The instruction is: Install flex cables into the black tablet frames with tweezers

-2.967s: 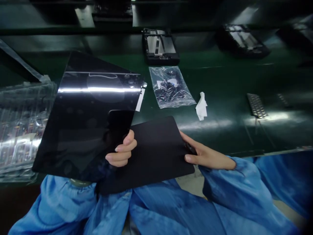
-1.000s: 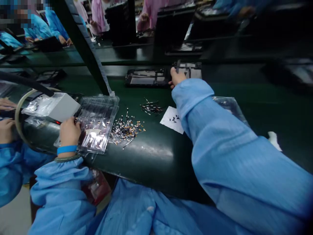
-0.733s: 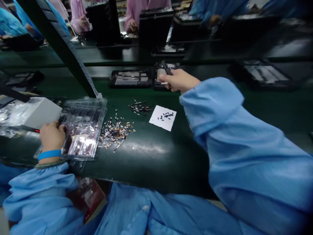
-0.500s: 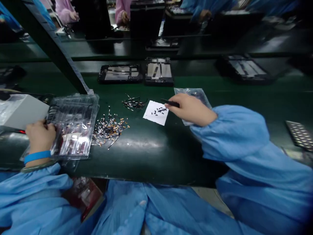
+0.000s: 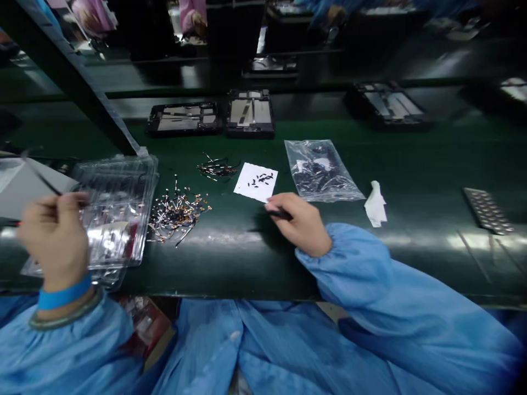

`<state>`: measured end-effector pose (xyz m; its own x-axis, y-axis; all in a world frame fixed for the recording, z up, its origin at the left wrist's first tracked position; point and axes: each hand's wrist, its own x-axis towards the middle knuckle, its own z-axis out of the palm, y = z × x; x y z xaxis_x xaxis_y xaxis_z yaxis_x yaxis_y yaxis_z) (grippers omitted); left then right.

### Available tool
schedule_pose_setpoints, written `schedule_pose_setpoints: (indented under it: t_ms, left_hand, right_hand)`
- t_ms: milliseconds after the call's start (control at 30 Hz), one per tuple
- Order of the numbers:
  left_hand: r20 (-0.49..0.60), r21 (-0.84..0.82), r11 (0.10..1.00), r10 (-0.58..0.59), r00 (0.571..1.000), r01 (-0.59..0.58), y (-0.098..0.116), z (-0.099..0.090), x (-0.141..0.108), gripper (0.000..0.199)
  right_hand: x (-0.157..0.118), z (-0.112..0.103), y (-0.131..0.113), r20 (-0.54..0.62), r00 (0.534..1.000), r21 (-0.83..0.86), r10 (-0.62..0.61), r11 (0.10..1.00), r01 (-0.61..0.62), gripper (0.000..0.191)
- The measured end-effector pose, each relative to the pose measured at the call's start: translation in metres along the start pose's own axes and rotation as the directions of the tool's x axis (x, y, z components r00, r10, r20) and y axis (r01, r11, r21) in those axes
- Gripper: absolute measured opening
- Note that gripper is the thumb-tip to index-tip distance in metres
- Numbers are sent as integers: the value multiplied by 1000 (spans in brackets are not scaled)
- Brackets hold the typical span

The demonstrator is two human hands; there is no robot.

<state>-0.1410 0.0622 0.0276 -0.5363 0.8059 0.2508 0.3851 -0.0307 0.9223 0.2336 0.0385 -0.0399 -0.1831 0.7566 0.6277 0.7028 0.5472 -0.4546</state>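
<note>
My left hand [image 5: 57,236], blurred, is raised over the left end of the bench, closed on a thin dark tool [image 5: 44,181] that points up and left. Clear plastic trays [image 5: 142,219] lie beside it. My right hand [image 5: 302,222] pinches a black tool [image 5: 281,214] just below a white paper [image 5: 255,189] with several small black pieces on it. Left of the paper are a bundle of thin dark strips [image 5: 218,168] and a bigger pile of small metallic and orange-tipped parts [image 5: 177,214].
A clear bag of dark parts [image 5: 321,170] and a crumpled white tissue [image 5: 375,206] lie to the right. Open device housings [image 5: 250,114] stand along the back. A slanted post [image 5: 94,99] rises at left. Other people's hands show across the bench.
My left hand has lifted off the trays, now with a thin dark tool. My right hand has drawn back toward me from over the bag to below the paper. The view has shifted slightly.
</note>
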Motion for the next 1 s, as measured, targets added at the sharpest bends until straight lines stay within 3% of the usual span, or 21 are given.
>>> schedule_pose_setpoints:
  t_ms: [33, 67, 100, 167, 233, 267, 300, 333, 400, 500, 600, 700, 767, 833, 900, 1000]
  left_hand:
    - [74, -160, 985, -50, 996, 61, 8, 12, -15, 13]
    - [238, -323, 927, -116, 964, 191, 15, 24, -31, 14]
    - [406, -422, 836, -172, 898, 351, 20, 37, -47, 15]
    - [712, -418, 632, -218, 667, 653, 28, 59, -75, 12]
    - [857, -321, 527, -193, 479, 787, 32, 77, -98, 9]
    - [886, -283, 524, -177, 428, 803, 32, 84, -108, 11]
    - [899, -258, 551, -163, 406, 794, 33, 90, -115, 14]
    - [902, -242, 600, -150, 405, 762, 33, 95, -121, 17]
    - [882, -226, 747, -116, 457, 625, 33, 102, -130, 20]
    - [830, -114, 966, -36, 557, 233, 32, 106, -139, 20]
    - [778, 58, 985, 59, 626, -165, 29, 107, -146, 19]
    - [752, 170, 928, 94, 652, -330, 26, 106, -149, 17]
    - [734, 155, 964, 33, 678, -215, 24, 104, -147, 18]
    - [721, 24, 994, -90, 687, 104, 26, 101, -142, 21]
    - [737, -140, 888, -202, 644, 439, 29, 100, -139, 22]
    - [774, -220, 694, -304, 556, 685, 34, 100, -139, 24]
  right_hand:
    - [0, 4, -11, 18, 999, 51, -37, 998, 37, 10]
    - [0, 8, -21, 30, 997, 99, -71, 993, 68, 10]
    - [1, 12, -30, 34, 994, 143, -101, 985, 95, 9]
    - [2, 18, -46, 13, 990, 209, -141, 969, 135, 10]
    - [3, 21, -57, -40, 988, 236, -150, 959, 155, 12]
    - [3, 21, -60, -74, 987, 237, -142, 959, 156, 12]
    - [3, 22, -61, -106, 986, 231, -131, 961, 152, 12]
    - [3, 22, -62, -130, 984, 220, -120, 964, 147, 13]
    - [2, 22, -60, -145, 983, 183, -113, 973, 139, 13]
    - [-2, 23, -56, -109, 982, 89, -156, 982, 166, 15]
    - [-5, 25, -53, -63, 974, -37, -218, 976, 216, 18]
    - [-6, 22, -50, -31, 969, -106, -245, 965, 241, 21]
    - [-5, 18, -47, -93, 979, -59, -179, 983, 174, 18]
    - [-4, 13, -45, -199, 978, 33, -63, 997, 71, 12]
    - [-6, 10, -46, -244, 969, 93, -30, 994, 54, 10]
    - [-13, 12, -54, -137, 977, 57, -161, 984, 170, 11]
